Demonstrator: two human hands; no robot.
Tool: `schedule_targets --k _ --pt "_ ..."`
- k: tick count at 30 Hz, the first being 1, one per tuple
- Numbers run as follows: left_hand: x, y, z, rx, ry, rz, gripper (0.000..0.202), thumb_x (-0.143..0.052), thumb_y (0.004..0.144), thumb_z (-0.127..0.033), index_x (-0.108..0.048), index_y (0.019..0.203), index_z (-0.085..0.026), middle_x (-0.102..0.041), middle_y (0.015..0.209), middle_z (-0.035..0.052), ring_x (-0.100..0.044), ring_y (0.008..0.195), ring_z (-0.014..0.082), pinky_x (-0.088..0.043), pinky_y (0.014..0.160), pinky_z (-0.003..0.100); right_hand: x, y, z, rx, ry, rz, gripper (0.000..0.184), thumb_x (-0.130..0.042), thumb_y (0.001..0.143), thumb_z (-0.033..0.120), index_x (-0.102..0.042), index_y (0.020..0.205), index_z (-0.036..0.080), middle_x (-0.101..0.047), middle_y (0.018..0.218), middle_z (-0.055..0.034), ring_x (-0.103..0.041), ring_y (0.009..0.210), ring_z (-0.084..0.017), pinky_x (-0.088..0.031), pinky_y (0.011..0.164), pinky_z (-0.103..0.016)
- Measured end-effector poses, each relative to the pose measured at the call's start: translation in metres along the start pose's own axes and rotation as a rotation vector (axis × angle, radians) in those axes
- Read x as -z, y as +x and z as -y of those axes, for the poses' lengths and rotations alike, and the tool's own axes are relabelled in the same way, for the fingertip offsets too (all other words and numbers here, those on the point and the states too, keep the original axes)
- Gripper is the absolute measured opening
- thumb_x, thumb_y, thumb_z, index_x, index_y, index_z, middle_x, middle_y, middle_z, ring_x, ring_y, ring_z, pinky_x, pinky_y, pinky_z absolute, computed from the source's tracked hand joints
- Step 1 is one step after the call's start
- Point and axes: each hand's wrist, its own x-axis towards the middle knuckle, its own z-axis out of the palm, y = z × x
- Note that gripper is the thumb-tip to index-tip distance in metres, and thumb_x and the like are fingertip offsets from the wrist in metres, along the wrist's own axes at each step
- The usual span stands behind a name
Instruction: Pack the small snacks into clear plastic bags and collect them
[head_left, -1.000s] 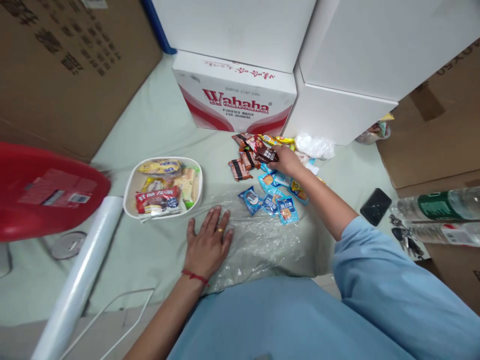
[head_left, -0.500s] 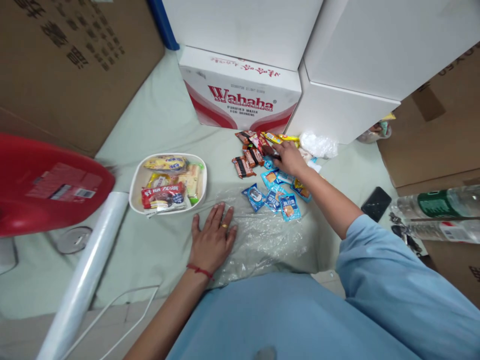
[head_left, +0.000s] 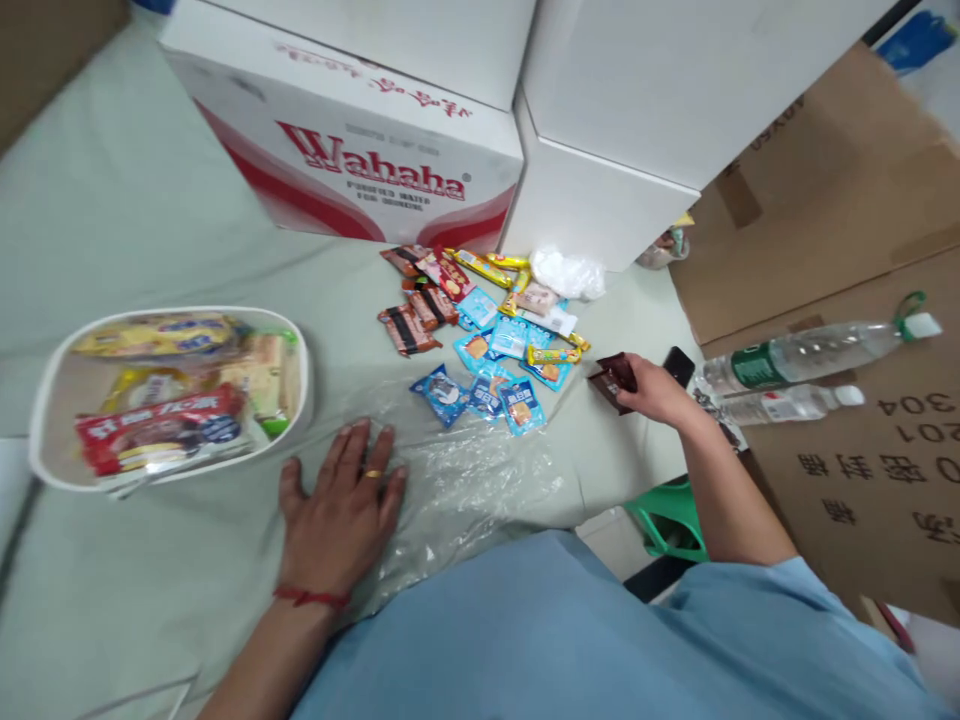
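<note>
Wahaha carton is placed upper left of centre. Clear film is spread lower centre. White bin at left is loaded with snack packs. Left hand is splayed flat at film's left edge. By right hand, right of centre, brown packet is gripped.

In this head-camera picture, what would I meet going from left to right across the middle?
White tub of snacks → left hand, fingers spread → nearest blue packets → dark brown packet → right hand holding it → bottle with green label.
</note>
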Motion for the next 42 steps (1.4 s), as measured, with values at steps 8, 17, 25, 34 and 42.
schedule_targets --k 8,17,25,34,42 --pt "0.004 0.001 -0.003 0.008 -0.009 0.005 0.061 -0.024 0.107 -0.042 -0.052 0.153 -0.014 -0.043 0.165 0.0216 -0.041 0.153 0.0355 -0.004 0.129 0.066 -0.061 -0.030 -0.004 -0.005 0.015 -0.195 0.053 -0.054 0.096 0.026 -0.051 0.148 0.015 -0.065 0.129 -0.0186 -0.061 0.117 -0.034 -0.050 0.102 -0.045" --pt "0.006 -0.001 -0.005 0.000 -0.028 -0.020 0.061 -0.026 0.106 -0.042 -0.054 0.151 -0.014 -0.045 0.164 0.0214 -0.042 0.152 0.0349 -0.005 0.128 0.066 -0.084 -0.042 -0.014 0.012 0.085 -0.303 0.047 -0.048 0.098 0.031 -0.062 0.140 0.015 -0.066 0.123 -0.0187 -0.062 0.114 -0.034 -0.052 0.102 -0.049" --pt "0.004 -0.005 -0.002 -0.016 -0.096 -0.057 0.059 -0.030 0.105 -0.043 -0.050 0.156 -0.020 -0.044 0.165 0.0190 -0.039 0.154 0.0332 -0.003 0.129 0.064 -0.091 -0.040 -0.032 -0.122 0.583 -0.446 0.048 -0.047 0.097 0.045 -0.065 0.131 0.015 -0.077 0.098 -0.0105 -0.069 0.085 -0.025 -0.057 0.083 -0.041" --pt "0.001 -0.005 -0.004 -0.021 -0.055 -0.054 0.059 -0.026 0.107 -0.042 -0.051 0.153 -0.016 -0.041 0.167 0.0187 -0.038 0.155 0.0318 0.000 0.129 0.062 -0.106 -0.046 0.002 -0.170 0.084 -0.402 0.058 -0.050 0.098 0.054 -0.066 0.135 0.012 -0.068 0.126 -0.0220 -0.056 0.119 -0.037 -0.043 0.106 -0.052" --pt "-0.005 -0.018 -0.002 0.033 -0.058 -0.061 0.063 -0.027 0.106 -0.042 -0.032 0.165 -0.018 -0.034 0.170 0.0171 -0.034 0.158 0.0305 0.003 0.127 0.068 -0.105 -0.061 -0.008 -0.195 -0.010 -0.273 0.055 -0.067 0.087 0.042 -0.064 0.134 0.013 -0.071 0.112 -0.0184 -0.064 0.102 -0.035 -0.050 0.094 -0.048"
